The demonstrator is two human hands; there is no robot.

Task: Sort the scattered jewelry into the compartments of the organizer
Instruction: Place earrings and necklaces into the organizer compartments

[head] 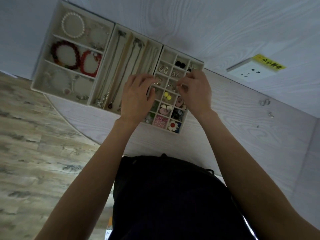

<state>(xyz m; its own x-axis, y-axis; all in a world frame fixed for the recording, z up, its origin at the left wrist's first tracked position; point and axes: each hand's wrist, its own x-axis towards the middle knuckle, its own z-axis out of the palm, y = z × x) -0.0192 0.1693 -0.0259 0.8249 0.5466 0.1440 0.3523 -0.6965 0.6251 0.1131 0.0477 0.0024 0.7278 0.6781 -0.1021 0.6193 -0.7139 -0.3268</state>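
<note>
Three cream organizer trays are seen side by side on a white wood-grain table (242,104), against the wall. The left tray (43,54) is divided into three wide compartments: a white pearl bracelet (73,25) lies in the far one, a dark red bead bracelet (65,54) and a bright red bracelet (90,63) lie side by side in the middle one, and pale, translucent bracelets are held in the near one. The middle tray (110,44) is split into long channels in which thin chain necklaces (110,70) are laid lengthwise, their pendants gathered at the near end. The right tray (183,126) is a grid of small square cells; black stud earrings (180,64), yellow ball earrings (167,95), a pink flower piece (160,121) and a white flower with a red centre (173,125) are each kept in a separate cell. Both hands are held over this grid. The left hand (136,99) is placed over its left column with the fingers curled, and a small gold ring-shaped earring (156,82) is seen at the fingertips; whether it is pinched or merely touched cannot be told. The right hand (195,90) is held over the right columns with thumb and forefinger drawn together around something tiny and metallic, too small to name. Two small metal pieces (265,102) lie loose on the table, well apart from the trays to the right. A white wall socket (249,71) with a yellow warning label (268,64) is mounted on the wall.
</note>
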